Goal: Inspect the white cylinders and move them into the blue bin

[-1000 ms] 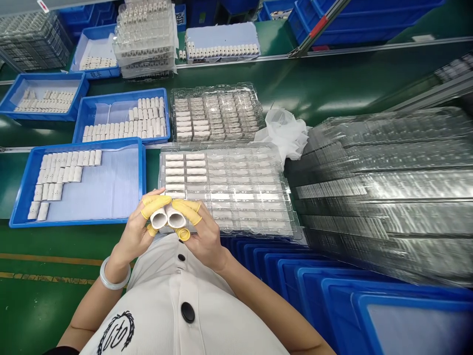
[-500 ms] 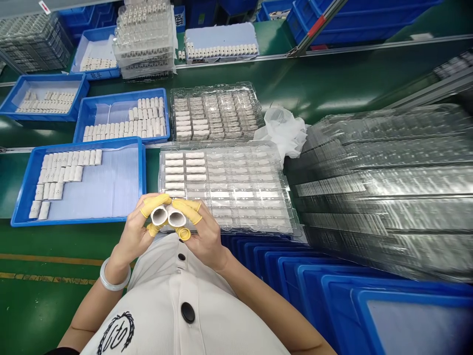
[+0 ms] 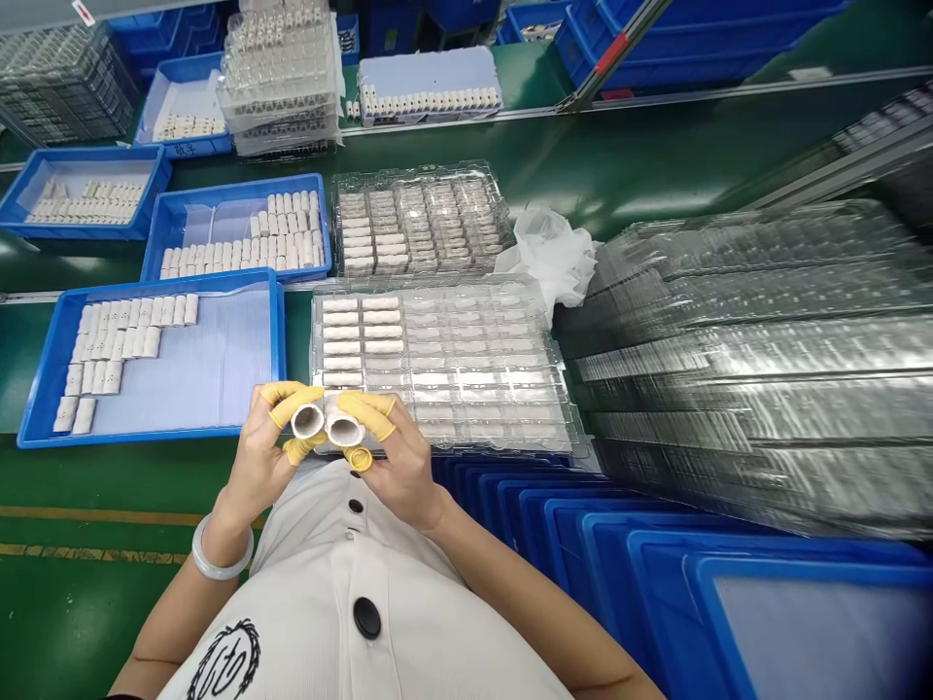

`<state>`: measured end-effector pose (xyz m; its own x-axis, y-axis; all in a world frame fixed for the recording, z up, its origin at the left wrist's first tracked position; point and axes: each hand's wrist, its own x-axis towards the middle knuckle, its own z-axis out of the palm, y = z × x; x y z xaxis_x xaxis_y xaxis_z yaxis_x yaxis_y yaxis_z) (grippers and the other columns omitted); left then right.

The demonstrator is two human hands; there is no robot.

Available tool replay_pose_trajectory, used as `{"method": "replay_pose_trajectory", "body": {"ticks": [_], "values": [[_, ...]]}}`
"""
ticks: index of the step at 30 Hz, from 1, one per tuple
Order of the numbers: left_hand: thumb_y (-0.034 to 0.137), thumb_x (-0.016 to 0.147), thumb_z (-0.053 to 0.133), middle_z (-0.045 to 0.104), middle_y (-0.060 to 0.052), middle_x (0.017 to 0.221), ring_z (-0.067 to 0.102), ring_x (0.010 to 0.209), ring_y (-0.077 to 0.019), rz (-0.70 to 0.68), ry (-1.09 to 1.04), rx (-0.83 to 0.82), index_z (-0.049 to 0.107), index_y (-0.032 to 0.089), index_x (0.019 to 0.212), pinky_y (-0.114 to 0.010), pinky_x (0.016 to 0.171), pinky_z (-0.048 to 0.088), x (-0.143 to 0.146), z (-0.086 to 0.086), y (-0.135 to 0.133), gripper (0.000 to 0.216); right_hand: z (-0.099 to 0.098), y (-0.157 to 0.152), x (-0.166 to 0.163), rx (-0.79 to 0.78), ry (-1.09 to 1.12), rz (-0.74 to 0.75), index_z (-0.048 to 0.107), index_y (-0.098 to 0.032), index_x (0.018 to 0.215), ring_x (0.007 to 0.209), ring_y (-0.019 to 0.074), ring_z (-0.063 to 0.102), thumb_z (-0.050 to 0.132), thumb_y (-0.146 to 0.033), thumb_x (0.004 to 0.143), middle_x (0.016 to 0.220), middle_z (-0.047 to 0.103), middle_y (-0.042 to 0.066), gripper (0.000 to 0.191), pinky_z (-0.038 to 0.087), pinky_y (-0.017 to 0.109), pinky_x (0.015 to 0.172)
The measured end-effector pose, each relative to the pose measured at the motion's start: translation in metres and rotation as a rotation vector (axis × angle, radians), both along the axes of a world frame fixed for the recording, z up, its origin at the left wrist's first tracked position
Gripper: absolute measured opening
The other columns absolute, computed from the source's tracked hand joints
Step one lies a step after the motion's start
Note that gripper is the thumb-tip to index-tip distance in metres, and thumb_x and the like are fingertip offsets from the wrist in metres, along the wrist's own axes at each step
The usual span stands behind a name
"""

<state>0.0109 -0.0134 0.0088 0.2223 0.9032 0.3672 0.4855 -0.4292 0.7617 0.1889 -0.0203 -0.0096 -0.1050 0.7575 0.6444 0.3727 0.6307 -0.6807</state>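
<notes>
Yellow finger cots cover fingertips on both hands. My left hand (image 3: 263,442) is closed around a white hollow tube (image 3: 297,435), its open end facing me. My right hand (image 3: 394,457) grips a second white tube (image 3: 333,403) close beside the first, also with the bore towards me. Just beyond my hands lies a clear plastic tray (image 3: 496,389) with rows of slots; white tubes (image 3: 383,317) fill slots at its upper left. On the left, a blue bin (image 3: 280,331) holds rows of similar white tubes (image 3: 109,335).
More blue bins (image 3: 327,219) with tubes stand behind. A filled clear tray (image 3: 423,219) lies at the back beside crumpled white plastic (image 3: 550,258). Tall stacked clear trays (image 3: 758,369) rise on the right. Several blue bins (image 3: 641,583) are nested at my lower right.
Both hands still hold the tubes near the same spot. The tubes have moved slightly apart at their near ends, and the whole view has shifted a little.
</notes>
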Motion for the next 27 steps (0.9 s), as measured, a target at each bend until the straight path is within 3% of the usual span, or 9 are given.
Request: {"method": "replay_pose_trajectory", "body": {"ticks": [3, 5, 7, 10, 12, 14, 16, 19, 27], "values": [[0.025, 0.080, 0.069, 0.061, -0.008, 0.102, 0.057, 0.096, -0.0207, 0.020, -0.182, -0.191, 0.067, 0.024, 0.114, -0.033, 0.082, 0.049, -0.003, 0.000, -0.003, 0.034, 0.002, -0.002, 0.000, 0.003, 0.021, -0.006, 0.056, -0.021, 0.121, 0.094, 0.0223, 0.062, 0.060, -0.012, 0.083, 0.106, 0.065, 0.012, 0.039, 0.053, 0.037, 0.076], [0.028, 0.078, 0.071, 0.064, -0.008, 0.100, 0.060, 0.093, -0.0203, 0.034, -0.390, -0.388, 0.068, 0.021, 0.113, -0.032, 0.081, 0.050, -0.002, 0.002, -0.004, 0.036, 0.005, -0.004, -0.001, -0.096, 0.098, -0.003, 0.060, -0.022, 0.112, 0.091, 0.0215, 0.062, 0.063, -0.014, 0.081, 0.102, 0.066, 0.010, 0.033, 0.052, 0.037, 0.076], [0.032, 0.075, 0.074, 0.068, -0.008, 0.095, 0.063, 0.086, -0.0192, 0.055, -0.647, -0.606, 0.067, 0.019, 0.112, -0.029, 0.076, 0.052, 0.000, 0.006, -0.003, 0.040, 0.010, -0.005, -0.001, -0.365, 0.283, 0.015, 0.061, -0.022, 0.102, 0.081, 0.0182, 0.062, 0.067, -0.019, 0.079, 0.092, 0.066, 0.005, 0.024, 0.052, 0.034, 0.071], [0.032, 0.079, 0.070, 0.069, -0.007, 0.083, 0.066, 0.075, -0.0163, 0.104, -1.033, -0.930, 0.066, 0.013, 0.105, -0.025, 0.067, 0.055, 0.007, 0.010, 0.002, 0.033, 0.018, -0.001, 0.000, -0.953, 0.748, 0.160, 0.060, -0.020, 0.092, 0.062, 0.0122, 0.057, 0.065, -0.028, 0.080, 0.074, 0.061, -0.001, 0.016, 0.049, 0.026, 0.056], [0.027, 0.090, 0.056, 0.068, -0.007, 0.076, 0.066, 0.070, -0.0138, 0.172, -1.239, -1.142, 0.065, 0.009, 0.097, -0.022, 0.063, 0.056, 0.012, 0.012, 0.006, 0.022, 0.021, 0.005, 0.001, -1.261, 1.049, 0.330, 0.060, -0.018, 0.084, 0.055, 0.0098, 0.054, 0.062, -0.031, 0.083, 0.067, 0.059, -0.002, 0.013, 0.047, 0.022, 0.050], [0.023, 0.098, 0.036, 0.067, -0.008, 0.073, 0.066, 0.064, -0.0111, 0.238, -1.385, -1.312, 0.063, 0.008, 0.092, -0.018, 0.059, 0.056, 0.017, 0.012, 0.010, 0.031, 0.021, 0.010, 0.001, -1.448, 1.271, 0.456, 0.060, -0.015, 0.081, 0.055, 0.0083, 0.054, 0.060, -0.028, 0.084, 0.066, 0.060, -0.001, 0.013, 0.047, 0.018, 0.048], [0.023, 0.100, 0.026, 0.067, -0.008, 0.074, 0.066, 0.060, -0.0099, 0.259, -1.465, -1.408, 0.060, 0.008, 0.091, -0.016, 0.054, 0.055, 0.021, 0.011, 0.011, 0.038, 0.017, 0.013, 0.002, -1.546, 1.429, 0.501, 0.061, -0.012, 0.086, 0.057, 0.0072, 0.057, 0.060, -0.023, 0.085, 0.072, 0.063, 0.001, 0.011, 0.049, 0.015, 0.048], [0.024, 0.101, 0.026, 0.069, -0.008, 0.080, 0.069, 0.064, -0.0108, 0.265, -1.527, -1.440, 0.058, 0.010, 0.094, -0.014, 0.054, 0.056, 0.023, 0.008, 0.012, 0.035, 0.009, 0.015, 0.002, -1.605, 1.562, 0.513, 0.060, -0.008, 0.094, 0.059, 0.0072, 0.060, 0.060, -0.020, 0.087, 0.076, 0.064, 0.005, 0.014, 0.052, 0.012, 0.051], [0.021, 0.100, 0.028, 0.071, -0.011, 0.087, 0.072, 0.074, -0.0147, 0.279, -1.595, -1.442, 0.055, 0.008, 0.109, -0.016, 0.057, 0.058, 0.022, 0.006, 0.015, 0.032, 0.006, 0.019, 0.002, -1.674, 1.679, 0.460, 0.056, -0.008, 0.096, 0.059, 0.0079, 0.064, 0.046, -0.019, 0.095, 0.075, 0.066, 0.004, 0.015, 0.056, 0.013, 0.052]]}}
